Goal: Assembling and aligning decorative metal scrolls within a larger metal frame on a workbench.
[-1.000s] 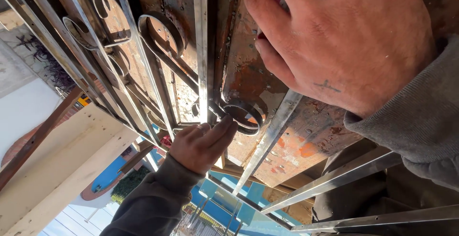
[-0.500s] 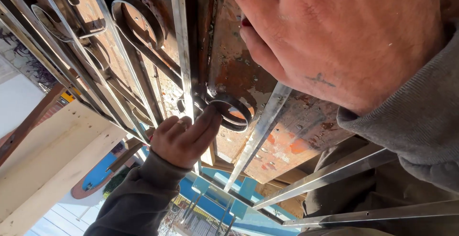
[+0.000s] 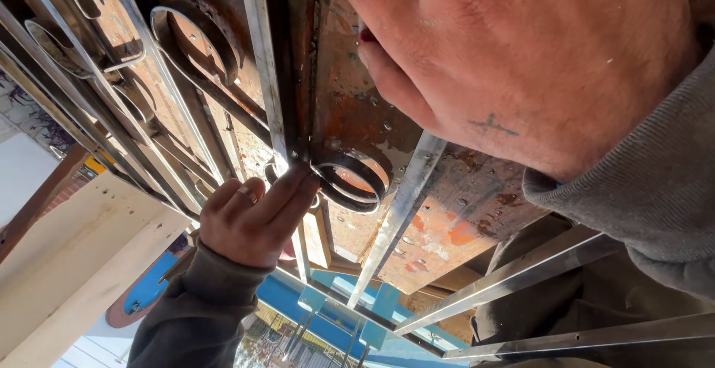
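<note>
Two hands on a rusty metal grille, left hand (image 3: 253, 215) fingers pressed together touching one small ring (image 3: 351, 182) beside one bar (image 3: 272, 77), right hand (image 3: 521, 55) spread flat on the plate (image 3: 447, 219), two loose bars (image 3: 521, 275) below right

Sunlit workshop: rusty paint-stained table (image 3: 447, 226), blue steel frame (image 3: 328, 301) and pale wooden board (image 3: 67, 264).

Your one head camera looks steeply down, very close over your right hand (image 3: 536, 62), across the rusty tabletop (image 3: 357, 107) toward your left hand (image 3: 253, 215).
</note>
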